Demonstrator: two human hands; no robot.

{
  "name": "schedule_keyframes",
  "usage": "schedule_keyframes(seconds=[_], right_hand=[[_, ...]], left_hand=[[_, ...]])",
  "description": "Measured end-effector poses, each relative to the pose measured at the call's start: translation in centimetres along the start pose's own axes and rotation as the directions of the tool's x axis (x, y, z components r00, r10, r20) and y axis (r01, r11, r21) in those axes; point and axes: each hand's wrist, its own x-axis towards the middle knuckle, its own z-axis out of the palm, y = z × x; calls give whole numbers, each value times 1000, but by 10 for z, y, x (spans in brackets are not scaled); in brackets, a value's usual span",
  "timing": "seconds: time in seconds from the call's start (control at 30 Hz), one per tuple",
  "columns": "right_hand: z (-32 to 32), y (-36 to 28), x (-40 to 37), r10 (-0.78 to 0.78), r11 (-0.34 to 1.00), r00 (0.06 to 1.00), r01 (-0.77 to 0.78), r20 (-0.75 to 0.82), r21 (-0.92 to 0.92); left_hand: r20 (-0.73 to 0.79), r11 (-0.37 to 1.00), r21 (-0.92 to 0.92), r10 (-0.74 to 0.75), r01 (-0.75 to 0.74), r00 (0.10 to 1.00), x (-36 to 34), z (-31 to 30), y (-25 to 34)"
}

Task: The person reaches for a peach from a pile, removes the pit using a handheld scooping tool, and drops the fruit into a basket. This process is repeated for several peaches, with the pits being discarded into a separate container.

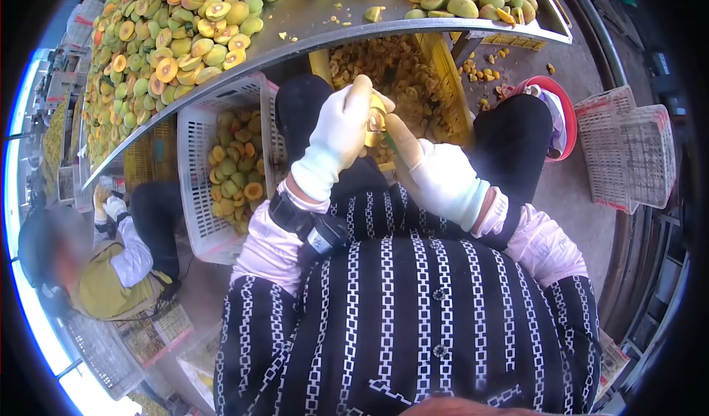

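In its white glove, my left hand (341,126) is closed around a yellow halved fruit (374,137) that looks like a peach, its cut face turned toward my right hand. My right hand (442,178), gloved as well, has its fingers wrapped around a small green-handled tool (391,144). The tool's tip meets the cut face of the fruit; most of its handle is hidden by my fingers. Both hands are close together above my lap. Below them a yellow crate (445,83) holds brown pits and scraps.
Piles of halved fruit (177,46) cover much of the metal table (310,18) ahead. A white crate (193,157) of fruit halves stands left. On the right are a red bucket (567,113) and stacked white crates (628,150). A co-worker (111,268) sits at far left.
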Motion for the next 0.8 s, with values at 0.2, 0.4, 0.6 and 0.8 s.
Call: schedule_keyframes(seconds=[0.2, 0.4, 0.6, 0.8], right_hand=[[3, -1, 5, 72, 996, 992, -76, 102, 41], [11, -2, 7, 164, 926, 985, -173, 55, 334], [-3, 18, 9, 127, 952, 970, -178, 207, 249], [-21, 26, 18, 178, 983, 914, -152, 365, -100]], left_hand=[[83, 945, -247, -201, 215, 976, 13, -6, -23], [-129, 945, -15, 321, -326, 938, 14, 9, -30], [89, 971, -236, -15, 35, 996, 22, -5, -26], [11, 974, -208, 92, -88, 996, 18, 11, -30]])
